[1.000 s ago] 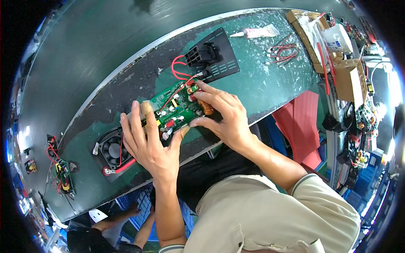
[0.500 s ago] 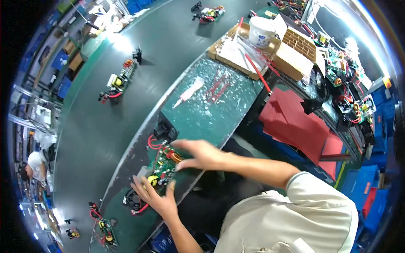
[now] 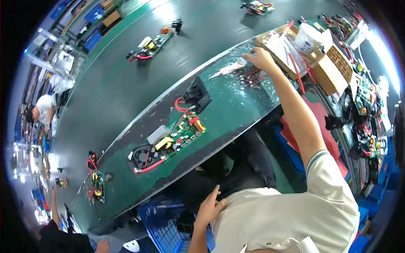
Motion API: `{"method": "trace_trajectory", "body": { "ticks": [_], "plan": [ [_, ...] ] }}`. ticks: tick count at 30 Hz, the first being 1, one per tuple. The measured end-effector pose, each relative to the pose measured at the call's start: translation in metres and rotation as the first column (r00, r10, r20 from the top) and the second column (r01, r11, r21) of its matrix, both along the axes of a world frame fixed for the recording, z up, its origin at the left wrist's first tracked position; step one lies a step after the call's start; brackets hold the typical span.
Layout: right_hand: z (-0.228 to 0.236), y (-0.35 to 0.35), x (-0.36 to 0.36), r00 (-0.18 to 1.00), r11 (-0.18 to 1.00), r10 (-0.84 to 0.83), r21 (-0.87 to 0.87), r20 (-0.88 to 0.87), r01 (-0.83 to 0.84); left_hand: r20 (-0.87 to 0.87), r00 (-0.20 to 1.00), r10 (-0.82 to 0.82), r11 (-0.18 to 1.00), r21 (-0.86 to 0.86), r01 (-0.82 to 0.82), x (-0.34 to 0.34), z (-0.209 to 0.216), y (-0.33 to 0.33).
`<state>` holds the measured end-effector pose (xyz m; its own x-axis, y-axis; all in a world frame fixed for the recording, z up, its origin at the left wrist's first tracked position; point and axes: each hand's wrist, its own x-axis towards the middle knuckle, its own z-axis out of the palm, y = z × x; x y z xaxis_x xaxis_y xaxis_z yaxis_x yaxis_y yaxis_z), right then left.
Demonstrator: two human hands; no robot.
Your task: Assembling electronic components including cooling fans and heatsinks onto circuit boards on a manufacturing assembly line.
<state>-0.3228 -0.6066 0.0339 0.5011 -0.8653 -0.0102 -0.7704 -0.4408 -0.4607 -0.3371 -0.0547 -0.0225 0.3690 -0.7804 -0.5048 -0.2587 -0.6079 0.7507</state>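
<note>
A green circuit board lies on the bench in front of me, with red wires, a yellow transformer and a copper coil. A black fan adjoins its near left end, and a black vented end plate stands at its far end. My right hand is stretched to the far part of the bench, fingers apart, beside the back end of a white tube with a pointed nozzle. I cannot see a grip on the tube. Off the bench, close to my body, my left hand is empty, its fingers apart.
Red wire pieces lie beside the tube. A cardboard tray, a white bucket and a divided carton stand at the far right. Another board assembly sits at left, one more on the grey belt. Co-workers are at left.
Both hands have left the circuit board. My right hand has moved far and right toward the tube; my left has drawn back toward my body. The view has shifted.
</note>
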Motion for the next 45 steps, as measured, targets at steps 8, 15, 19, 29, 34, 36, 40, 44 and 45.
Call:
{"method": "trace_trajectory", "body": {
  "ticks": [8,15,19,29,34,36,40,44,45],
  "plan": [
    [0.035,-0.023,-0.079,0.93,0.926,-0.043,-0.335,0.365,0.173,-0.149,0.966,0.213,0.958,-0.161,-0.236,0.015,0.006,0.012],
    [0.055,0.012,-0.184,0.973,0.974,0.07,-0.194,-0.218,-0.113,-0.368,0.91,0.19,0.965,-0.099,-0.241,-0.001,0.013,0.007],
    [0.021,0.028,-0.197,0.928,0.838,0.357,-0.402,-0.108,-0.369,-0.011,0.932,0.363,0.881,-0.32,-0.348,0.037,0.042,-0.008],
    [0.008,-0.018,-0.15,0.786,0.897,0.036,-0.367,0.617,0.247,0.183,0.188,0.965,0.253,-0.84,-0.479,0.173,0.039,0.021],
    [0.011,-0.007,-0.155,0.743,0.944,-0.063,-0.202,0.666,0.261,0.409,-0.045,0.911,0.306,-0.747,-0.589,0.201,0.005,0.027],
    [0.014,-0.002,-0.155,0.758,0.956,-0.095,-0.154,0.645,0.25,0.359,-0.023,0.933,0.277,-0.758,-0.59,0.223,-0.016,0.051],
    [0.014,-0.001,-0.153,0.722,0.965,-0.091,-0.12,0.686,0.235,0.396,0.042,0.917,0.355,-0.766,-0.535,0.227,-0.02,0.049],
    [0.021,0.002,-0.157,0.822,0.959,-0.2,-0.065,0.533,0.276,0.402,0.014,0.915,0.332,-0.737,-0.589,0.204,0.001,0.028],
    [0.027,0.001,-0.158,0.813,0.966,-0.199,-0.032,0.547,0.257,0.403,0.006,0.915,0.328,-0.736,-0.592,0.213,-0.008,0.039]
  ]
}}
